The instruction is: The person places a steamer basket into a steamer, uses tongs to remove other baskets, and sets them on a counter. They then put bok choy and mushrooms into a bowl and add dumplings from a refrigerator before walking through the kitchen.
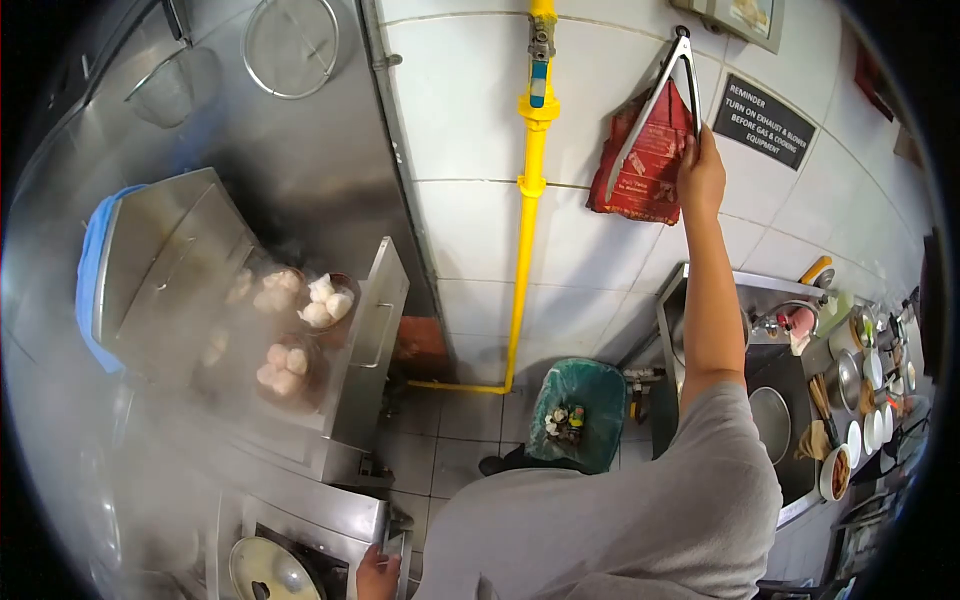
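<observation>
My right hand [702, 172] reaches high along the tiled wall, its fingers closed on one arm of the metal tongs [655, 100]. The spread tongs have their joined end at the top, close to the wall, and overlap a red printed pouch [645, 165] hanging there. Low in the view, my left hand [377, 573] is curled at the front edge of the steel stove [330, 520]; what its fingers hold, if anything, I cannot make out. A round metal lid [270, 570] lies on that stove, left of the hand.
At left, an opened steel steamer [375, 330] gives off steam around bowls of pale buns [325, 302]. A yellow gas pipe [530, 220] runs down the wall. Below stands a green lined bin [610, 410] with scraps. A sink counter [790, 425] with several bowls is at right.
</observation>
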A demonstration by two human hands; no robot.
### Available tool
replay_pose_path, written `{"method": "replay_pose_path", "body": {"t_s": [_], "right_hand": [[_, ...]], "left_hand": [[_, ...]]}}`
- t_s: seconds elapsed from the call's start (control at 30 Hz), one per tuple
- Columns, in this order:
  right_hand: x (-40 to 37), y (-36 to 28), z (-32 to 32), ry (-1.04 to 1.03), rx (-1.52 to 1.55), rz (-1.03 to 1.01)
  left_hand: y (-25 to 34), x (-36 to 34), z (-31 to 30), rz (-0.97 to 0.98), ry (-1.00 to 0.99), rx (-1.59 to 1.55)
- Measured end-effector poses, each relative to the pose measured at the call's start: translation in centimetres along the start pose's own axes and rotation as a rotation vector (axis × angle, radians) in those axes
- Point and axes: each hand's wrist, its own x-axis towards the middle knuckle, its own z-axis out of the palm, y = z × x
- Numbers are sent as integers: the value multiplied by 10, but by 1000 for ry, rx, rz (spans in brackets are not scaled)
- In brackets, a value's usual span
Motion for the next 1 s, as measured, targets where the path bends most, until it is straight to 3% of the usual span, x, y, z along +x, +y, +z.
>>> {"method": "replay_pose_path", "body": {"t_s": [0.13,0.27,0.37,0.4,0.47,0.53,0.6,0.63,0.67,0.7,0.73,0.77,0.93,1.0], "right_hand": [[1,2,-2,10,23,-50],[2,-24,-10,-50,54,21],[-4,-42,-3,128,148,-225],[-8,-63,-11,176,167,-404],[-32,-95,-20,14,350,-482],[-70,-146,-16,-65,585,-585],[-127,-209,-24,-327,850,-623],[-171,-236,-18,-661,1413,-419],[-200,-272,-25,-736,1373,-614],[-226,-313,-48,-781,1345,-765],[-258,-339,-56,-685,1299,-961],[-279,-358,-72,-810,1417,-981],[-341,-387,-109,-1093,1764,-660],[-333,-382,-105,-1022,1726,-719]], "left_hand": [[14,7,-2,-22,5,-60],[39,14,-9,32,41,129],[45,22,-15,86,79,145],[50,20,-20,137,101,149],[89,10,-38,157,278,-47],[109,11,-58,352,430,-258],[170,0,-81,510,442,-551],[203,-4,-89,648,457,-644],[231,-4,-92,800,466,-730],[248,1,-89,791,489,-729],[261,5,-86,868,416,-944],[273,7,-85,945,337,-1155],[259,0,-100,904,386,-1170],[261,-8,-105,1017,433,-889]]}}
